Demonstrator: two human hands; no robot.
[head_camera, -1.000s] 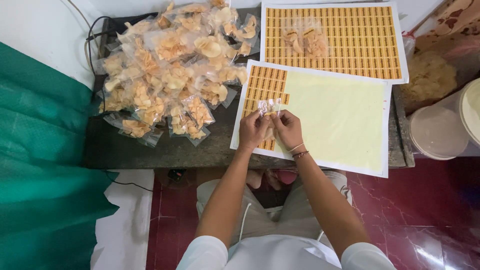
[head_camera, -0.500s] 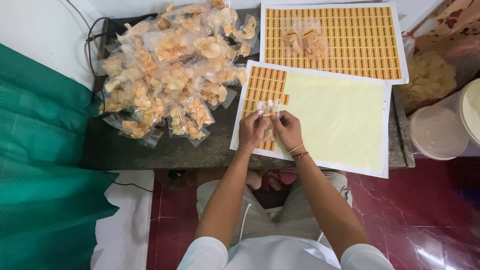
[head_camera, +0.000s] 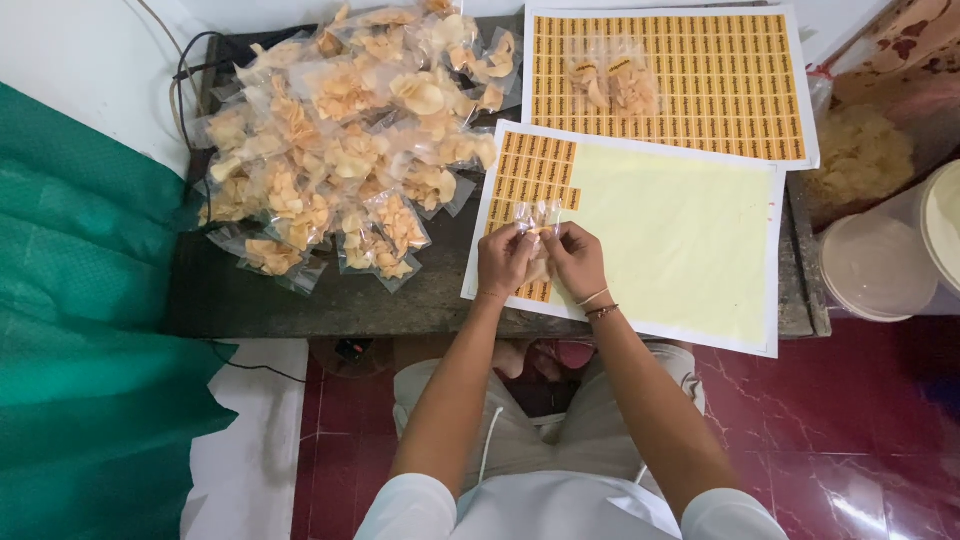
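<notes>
Dozens of clear packets of chips (head_camera: 345, 150) lie heaped on the counter (head_camera: 300, 300), left of the label sheet (head_camera: 670, 230). Left hand (head_camera: 506, 262) and right hand (head_camera: 575, 258) both pinch one small clear packet (head_camera: 535, 215) over that sheet. Right of it stands a tub (head_camera: 880, 265).

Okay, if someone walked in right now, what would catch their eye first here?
Probably the big heap of clear snack bags on the dark table's left side. Next, the two hands, left hand and right hand, pinching one small clear bag over a mostly peeled sticker sheet. Behind it lies a full orange sticker sheet.
</notes>
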